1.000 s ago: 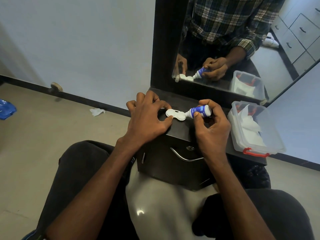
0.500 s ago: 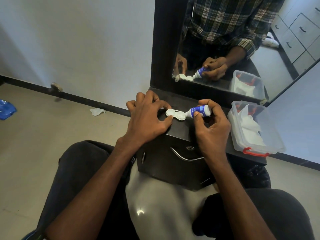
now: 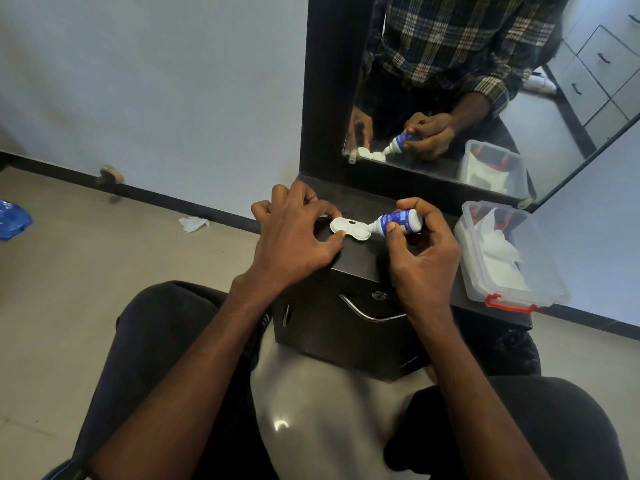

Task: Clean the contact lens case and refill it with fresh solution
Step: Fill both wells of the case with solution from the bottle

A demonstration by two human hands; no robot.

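Black and low, the cabinet (image 3: pixel 360 271) stands against a pale wall beneath a framed mirror (image 3: pixel 485 98), and its top serves as the work surface. On that top, near the mirror's lower frame, lies the white contact lens case (image 3: pixel 349 229) with both wells uncapped.

Left hand (image 3: pixel 294 244): fingers curled over the left end of the case, thumb against its near edge, evidently pinning it so that it cannot slide under the nozzle.

Right hand (image 3: pixel 422 258): thumb and fingers closed round the blue solution bottle (image 3: pixel 398 224), which is tipped nearly flat with its white nozzle at the rim of the right-hand well. This attitude suits squeezing liquid into that well; whether liquid is flowing cannot be told.

To the right of the case on the same top sits a clear plastic box (image 3: pixel 512 258) holding white tissues, within reach for wiping. A crumpled tissue (image 3: pixel 194 224) lies on the floor, well to the left of the cabinet.
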